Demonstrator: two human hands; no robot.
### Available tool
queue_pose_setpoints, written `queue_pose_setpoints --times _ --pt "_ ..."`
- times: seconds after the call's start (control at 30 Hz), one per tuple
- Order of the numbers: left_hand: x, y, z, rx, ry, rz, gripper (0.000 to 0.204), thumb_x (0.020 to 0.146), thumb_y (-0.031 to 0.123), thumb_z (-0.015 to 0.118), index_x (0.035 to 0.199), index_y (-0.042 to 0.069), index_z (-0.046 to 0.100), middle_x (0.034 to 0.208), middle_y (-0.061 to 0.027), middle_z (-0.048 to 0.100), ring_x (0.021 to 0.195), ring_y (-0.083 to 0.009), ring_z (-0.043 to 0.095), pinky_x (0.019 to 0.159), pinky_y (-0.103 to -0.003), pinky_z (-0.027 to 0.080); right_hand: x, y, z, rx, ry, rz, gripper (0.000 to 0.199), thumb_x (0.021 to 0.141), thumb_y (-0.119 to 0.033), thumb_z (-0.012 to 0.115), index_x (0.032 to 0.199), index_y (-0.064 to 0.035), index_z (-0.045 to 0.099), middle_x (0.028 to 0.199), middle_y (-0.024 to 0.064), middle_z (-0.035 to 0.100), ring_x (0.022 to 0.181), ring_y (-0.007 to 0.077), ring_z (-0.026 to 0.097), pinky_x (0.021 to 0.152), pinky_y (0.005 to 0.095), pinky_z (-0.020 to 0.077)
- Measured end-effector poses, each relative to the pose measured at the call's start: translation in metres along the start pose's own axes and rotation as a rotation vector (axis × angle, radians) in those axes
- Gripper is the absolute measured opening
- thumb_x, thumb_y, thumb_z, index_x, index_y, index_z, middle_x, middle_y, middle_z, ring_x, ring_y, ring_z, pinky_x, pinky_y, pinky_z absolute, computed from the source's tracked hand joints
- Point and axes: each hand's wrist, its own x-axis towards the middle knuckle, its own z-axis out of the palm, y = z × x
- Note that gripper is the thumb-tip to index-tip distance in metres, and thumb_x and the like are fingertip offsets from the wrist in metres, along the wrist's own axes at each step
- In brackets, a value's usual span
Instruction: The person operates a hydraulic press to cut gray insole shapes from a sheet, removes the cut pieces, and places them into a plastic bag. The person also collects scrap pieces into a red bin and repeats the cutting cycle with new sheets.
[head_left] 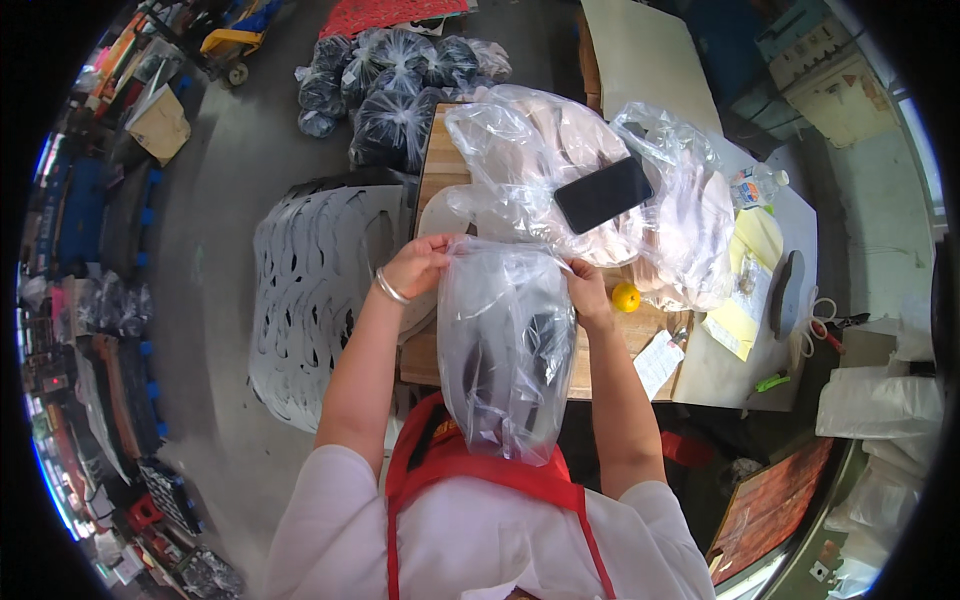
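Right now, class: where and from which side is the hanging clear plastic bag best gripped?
Grip the clear plastic bag at its gathered top edge, from both sides, as the left hand and right hand do: it hangs limp, dark contents weighing down the bottom.

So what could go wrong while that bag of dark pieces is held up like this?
The clear bag hangs only from its top, pinched by the left hand and right hand; it might slip or tear. The phone rests on soft bagged goods and could slide off.

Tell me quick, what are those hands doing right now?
Left hand and right hand both gripping top of clear plastic bag, dark pieces inside. Bag held up over wooden table. Nothing blocking.
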Motion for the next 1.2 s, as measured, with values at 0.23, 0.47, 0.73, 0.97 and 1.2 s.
queue_pose_setpoints --times 0.23,0.47,0.73,0.97,1.2 --pt "0.026 -0.021 0.016 0.019 0.406 -0.018 0.034 0.081 -0.005 0.059 0.114 0.001 0.056 0.100 -0.0101 0.063 0.087 -0.0209 0.064 0.079 -0.032 0.053 0.001 -0.004 0.009 0.023 0.101 0.060 0.013 0.083 -0.009 0.063 0.090 0.0017 0.068 0.087 0.0046 0.066 0.073 0.0098 0.060 0.065 0.0223 0.0464" --pt "0.056 -0.041 -0.034 -0.111 0.373 -0.194 0.031 0.082 0.002 0.063 0.113 0.001 0.058 0.098 -0.0112 0.065 0.085 -0.0194 0.065 0.075 -0.033 0.054 0.039 0.023 -0.009 -0.063 0.048 -0.078 0.015 0.084 -0.010 0.064 0.092 0.0014 0.068 0.081 0.0034 0.067 0.067 0.0109 0.061 0.062 0.0230 0.0489" --pt "0.050 -0.059 -0.021 1.137 0.589 0.218 0.019 0.082 0.025 0.066 0.092 0.009 0.070 0.084 -0.0106 0.070 0.075 -0.0247 0.066 0.068 -0.032 0.051 0.031 0.060 -0.058 -0.213 0.014 -0.093 0.011 0.082 -0.009 0.068 0.082 0.0020 0.068 0.074 0.0020 0.065 0.061 0.0082 0.057 0.055 0.0209 0.0470" --pt "0.003 -0.066 -0.020 1.026 0.480 0.352 0.028 0.092 0.025 0.054 0.113 0.009 0.062 0.096 -0.0145 0.068 0.087 -0.0283 0.066 0.077 -0.036 0.050 -0.021 0.058 -0.064 -0.181 0.042 0.031 0.017 0.088 -0.015 0.063 0.094 0.0007 0.066 0.081 0.0015 0.065 0.068 0.0076 0.057 0.062 0.0192 0.0454" --pt "-0.118 -0.125 -0.012 0.972 0.466 0.200 0.032 0.094 0.018 0.049 0.117 -0.002 0.056 0.104 -0.0219 0.064 0.094 -0.0307 0.064 0.084 -0.034 0.048 -0.117 0.103 -0.070 -0.065 -0.024 0.007 0.022 0.090 -0.014 0.056 0.105 0.0020 0.062 0.087 0.0034 0.066 0.072 0.0108 0.060 0.064 0.0242 0.0483"
